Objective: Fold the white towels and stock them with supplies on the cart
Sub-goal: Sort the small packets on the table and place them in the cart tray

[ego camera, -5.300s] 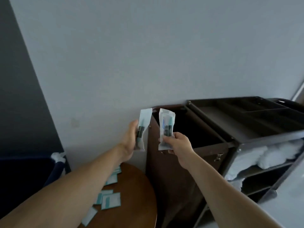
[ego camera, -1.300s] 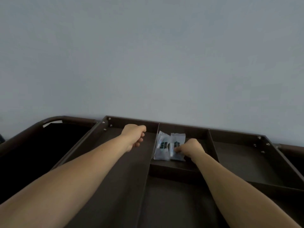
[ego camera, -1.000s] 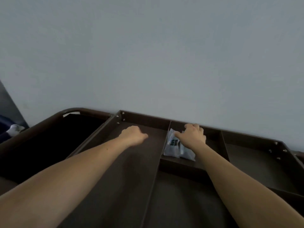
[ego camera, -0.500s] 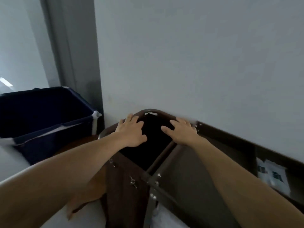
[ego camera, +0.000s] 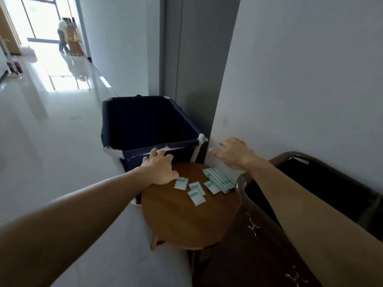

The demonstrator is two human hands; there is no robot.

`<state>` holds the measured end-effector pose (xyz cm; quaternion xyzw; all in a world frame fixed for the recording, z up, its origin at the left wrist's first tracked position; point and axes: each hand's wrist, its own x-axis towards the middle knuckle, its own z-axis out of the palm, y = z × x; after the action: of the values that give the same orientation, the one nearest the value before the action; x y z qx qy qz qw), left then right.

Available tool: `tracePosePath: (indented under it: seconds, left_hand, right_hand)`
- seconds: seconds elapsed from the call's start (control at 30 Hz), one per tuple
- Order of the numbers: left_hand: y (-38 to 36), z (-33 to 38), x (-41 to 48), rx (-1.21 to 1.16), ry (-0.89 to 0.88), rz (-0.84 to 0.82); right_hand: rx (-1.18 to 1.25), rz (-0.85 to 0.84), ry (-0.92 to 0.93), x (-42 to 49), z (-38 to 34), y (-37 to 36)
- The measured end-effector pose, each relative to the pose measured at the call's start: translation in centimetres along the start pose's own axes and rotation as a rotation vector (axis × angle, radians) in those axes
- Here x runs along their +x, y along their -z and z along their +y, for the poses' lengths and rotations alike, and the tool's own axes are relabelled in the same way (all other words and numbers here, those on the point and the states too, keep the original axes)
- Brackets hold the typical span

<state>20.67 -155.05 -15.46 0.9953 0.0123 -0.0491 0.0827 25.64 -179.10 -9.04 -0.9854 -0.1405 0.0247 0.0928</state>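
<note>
Both hands hover empty, fingers spread wide: the left hand (ego camera: 159, 169) over the round desk's (ego camera: 182, 220) far left edge, the right hand (ego camera: 234, 154) above its far right edge. White-and-teal supply packets (ego camera: 218, 180) lie near that far right edge, beside the dark cart (ego camera: 267, 251). A navy bin (ego camera: 145, 121) stands behind the desk.

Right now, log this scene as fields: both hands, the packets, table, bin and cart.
Round wooden table: in front of the person
White-and-teal flat packets: on the table, some loose, others in an overlapping row
Left hand: open, empty, over the table's far left edge
Right hand: open, fingers spread, empty, above the packets
Navy fabric bin: behind the table
Dark brown cart: right of the table
</note>
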Motion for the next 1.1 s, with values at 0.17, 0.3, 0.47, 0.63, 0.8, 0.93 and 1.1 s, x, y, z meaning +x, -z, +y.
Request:
tracePosePath:
  seconds: [0.17,0.3,0.47,0.63,0.8,0.93,1.1]
  left_hand:
    - [-1.5,-2.2,6.0,-0.036,0.003,-0.077]
    - [-2.0,-4.2,11.9,-0.086,0.074,-0.167]
    - [-3.5,-6.6,19.1,-0.164,0.129,-0.28]
    - [-7.1,-8.3,24.8,-0.263,0.145,-0.407]
    - [-12.5,-10.7,31.7,-0.359,0.145,-0.541]
    - [-17.8,-12.4,37.1,-0.321,0.094,-0.704]
    - [-23.8,-13.4,43.1,-0.293,-0.008,-0.802]
  right_hand:
    - [0.015,-0.079,-0.059,8.7,-0.1,-2.1]
    - [0.061,-0.207,-0.056,16.1,-0.1,-4.2]
    - [0.092,-0.3,-0.109,23.1,-0.2,-7.0]
    - [0.222,-0.391,-0.232,27.2,0.3,-12.1]
    - [0.283,-0.472,-0.397,30.4,1.4,-19.5]
    - [0.404,-0.572,-0.568,32.6,1.2,-25.7]
    - [0.527,-0.542,-0.751,35.0,-0.4,-33.7]
